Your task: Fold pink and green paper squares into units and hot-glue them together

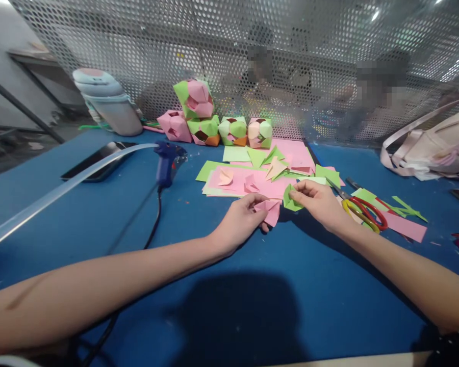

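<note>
Evidently, left hand pinches pink folded paper, right hand pinches green folded paper, both near edges, probably leaving folds uncovered. Pieces sit between hands, apart. Scissors just beside right hand, glue gun beyond left, seemingly within reach.

Wears black fabric with small white dots, lower right; bares 2 slender forearms, left hand, right hand.
</note>
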Tool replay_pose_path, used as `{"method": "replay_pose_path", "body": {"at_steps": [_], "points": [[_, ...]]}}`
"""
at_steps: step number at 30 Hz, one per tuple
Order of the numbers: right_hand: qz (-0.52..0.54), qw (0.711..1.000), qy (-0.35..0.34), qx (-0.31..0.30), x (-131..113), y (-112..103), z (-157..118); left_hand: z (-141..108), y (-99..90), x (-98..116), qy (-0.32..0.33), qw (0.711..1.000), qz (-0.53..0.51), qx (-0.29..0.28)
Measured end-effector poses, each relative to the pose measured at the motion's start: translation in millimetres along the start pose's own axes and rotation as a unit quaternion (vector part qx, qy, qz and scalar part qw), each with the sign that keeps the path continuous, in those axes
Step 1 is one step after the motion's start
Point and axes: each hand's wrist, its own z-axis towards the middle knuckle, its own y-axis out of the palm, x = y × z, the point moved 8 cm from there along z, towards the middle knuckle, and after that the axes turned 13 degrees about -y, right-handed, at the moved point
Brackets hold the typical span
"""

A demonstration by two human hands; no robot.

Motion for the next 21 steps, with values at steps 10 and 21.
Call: {"method": "replay_pose_path", "body": {"at_steps": [10, 21], "points": [[-0.014, 0.999, -0.023, 0.020, -6.7, 0.8, -2.6, -1.1, 0.1, 5.9, 0.002, 0.999, -0.054, -0.002], [-0.052, 0.997, -0.055, -0.003, -36.3, 22.9, -13.5, 3.2, -1.7, 0.4, 0.017, 1.000, -0.010, 0.025]]}}
